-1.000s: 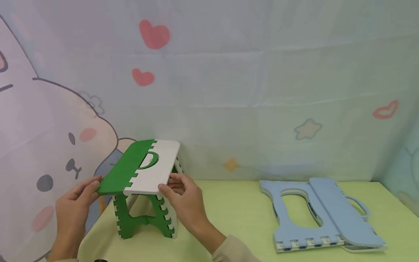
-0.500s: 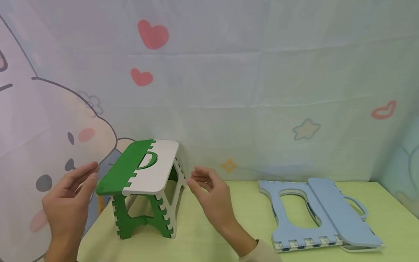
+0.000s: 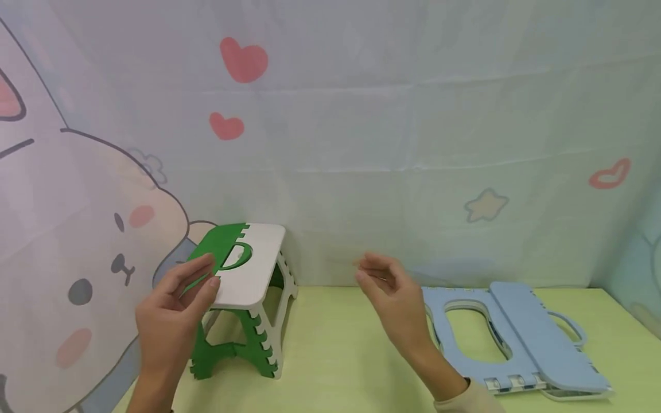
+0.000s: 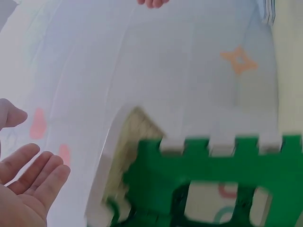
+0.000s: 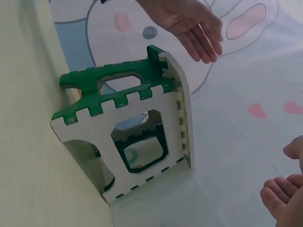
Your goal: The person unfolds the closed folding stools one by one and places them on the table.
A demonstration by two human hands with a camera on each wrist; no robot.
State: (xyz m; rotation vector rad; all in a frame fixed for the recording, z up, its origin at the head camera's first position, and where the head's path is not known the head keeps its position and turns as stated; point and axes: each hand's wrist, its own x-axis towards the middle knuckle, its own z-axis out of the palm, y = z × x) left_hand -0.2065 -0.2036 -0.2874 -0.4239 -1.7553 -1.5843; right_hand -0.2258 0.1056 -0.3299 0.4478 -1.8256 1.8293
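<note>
A green and white folding stool (image 3: 253, 281) stands unfolded on its legs at the left of the table. My left hand (image 3: 172, 310) is raised in front of the stool's near left corner, covering part of its green half, its fingers loosely bent and holding nothing. To the right of the stool, my right hand (image 3: 395, 298) hangs in the air above the table, also without anything in it. A light blue folding stool (image 3: 547, 338) lies folded flat on the right side. In the right wrist view, the white side of the green and white stool (image 5: 99, 123) shows whole.
The pale green table (image 3: 330, 344) reaches back to a printed cloth backdrop (image 3: 361, 143) with hearts, a star and a large cartoon animal. A loop handle (image 3: 570, 327) sticks out from the blue stool's right side.
Both hands have let go of the green and white stool's top and spread apart, then moved rightwards. The stool stays standing where it was, and the blue one has not moved.
</note>
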